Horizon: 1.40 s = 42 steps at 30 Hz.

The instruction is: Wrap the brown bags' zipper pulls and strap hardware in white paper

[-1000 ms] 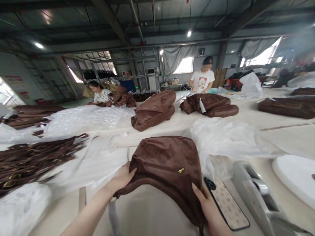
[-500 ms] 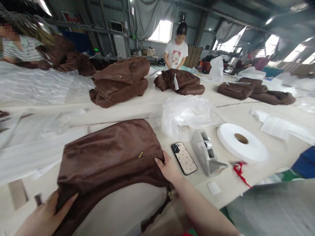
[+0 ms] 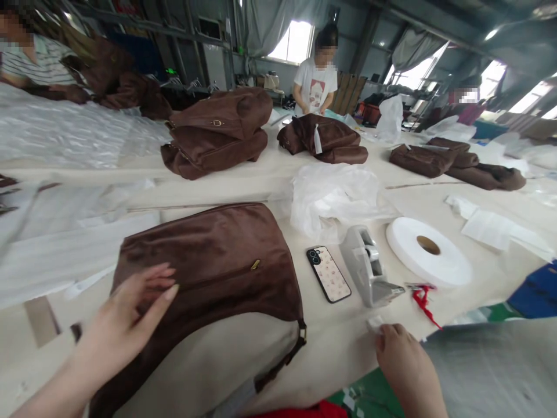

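A dark brown leather bag (image 3: 217,255) lies flat on the table in front of me, with a small brass zip pull (image 3: 255,265) near its middle. Its strap curves toward me, a metal buckle (image 3: 302,333) at the right end. Over the bag's left part is my left hand (image 3: 126,307), fingers apart and holding nothing; whether it touches the leather I cannot tell. At the table's front edge, my right hand (image 3: 404,354) has curled fingers at a small white square (image 3: 375,322), covering part of it.
A phone (image 3: 329,274), a grey tape dispenser (image 3: 368,270), a white tape roll (image 3: 429,252) and red-handled snips (image 3: 422,299) lie right of the bag. Behind are crumpled clear plastic (image 3: 333,197) and more brown bags (image 3: 217,133). A person (image 3: 317,84) stands across the table.
Both hands have let go of the bag. My left hand has risen over it with fingers apart, and my right hand has moved right to the small white square. The bag lies flatter.
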Available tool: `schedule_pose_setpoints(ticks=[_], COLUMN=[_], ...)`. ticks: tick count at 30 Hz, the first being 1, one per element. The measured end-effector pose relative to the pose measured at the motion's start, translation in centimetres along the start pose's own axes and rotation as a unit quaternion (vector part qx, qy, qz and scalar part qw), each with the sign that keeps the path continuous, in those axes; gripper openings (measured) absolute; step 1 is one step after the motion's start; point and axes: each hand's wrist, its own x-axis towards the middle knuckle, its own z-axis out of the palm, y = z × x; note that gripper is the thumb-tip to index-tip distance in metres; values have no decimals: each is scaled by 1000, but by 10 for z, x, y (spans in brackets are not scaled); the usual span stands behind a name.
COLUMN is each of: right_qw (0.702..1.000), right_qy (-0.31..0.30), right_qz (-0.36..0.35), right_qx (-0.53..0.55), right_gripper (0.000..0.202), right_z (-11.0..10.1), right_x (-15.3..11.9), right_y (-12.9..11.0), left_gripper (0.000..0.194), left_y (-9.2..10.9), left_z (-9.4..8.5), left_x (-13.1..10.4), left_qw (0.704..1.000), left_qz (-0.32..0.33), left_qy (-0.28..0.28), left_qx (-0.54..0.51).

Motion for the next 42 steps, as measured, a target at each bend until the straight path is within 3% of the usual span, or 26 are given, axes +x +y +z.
schedule_pose_setpoints(ticks=[3,6,8,10,13,14,16,20,24,30,32,35,37,42], right_qw=[999,972,910,816,688,662,637,647,666,716,747,820,850,879], right_qy=[7,61,40,-68,-242,-278,-326,-366,-344,-271,-227,-69,6,34], right_qz=[18,42,10,-46,-93,-103,-134,-211,-231,-240,-238,-265,-302,-335], right_qx=[51,223,412,573,677,688,686,635,621,597,578,503,432,336], right_gripper=[26,25,29,35,38,38,35,31,33,28,27,21,27,18], right_z=[-8,-34,-50,-60,-64,-63,-60,-54,-50,-42,-41,-39,-37,-26], right_x=[2,11,21,34,54,60,71,88,98,102,105,111,115,119], right_y=[-3,-34,-68,-108,-165,-181,-207,-237,-250,-251,-247,-242,-239,-241], left_gripper=[47,38,34,34,37,38,37,28,25,26,25,22,21,21], left_y=[43,84,103,110,100,93,79,58,46,47,48,50,50,45], left_z=[12,21,33,51,74,79,83,84,91,96,96,96,96,98], left_x=[-2,-10,-12,-8,3,6,10,11,14,14,14,13,13,14], left_qw=[984,943,926,918,914,908,894,902,914,903,916,937,950,945], left_qz=[40,54,54,44,11,4,-3,-48,-91,-106,-102,-90,-77,-109], left_qy=[-96,-222,-268,-275,-244,-237,-229,-177,-109,-146,-147,-146,-143,-174], left_qx=[-148,-241,-262,-281,-324,-345,-385,-391,-381,-390,-359,-305,-268,-255])
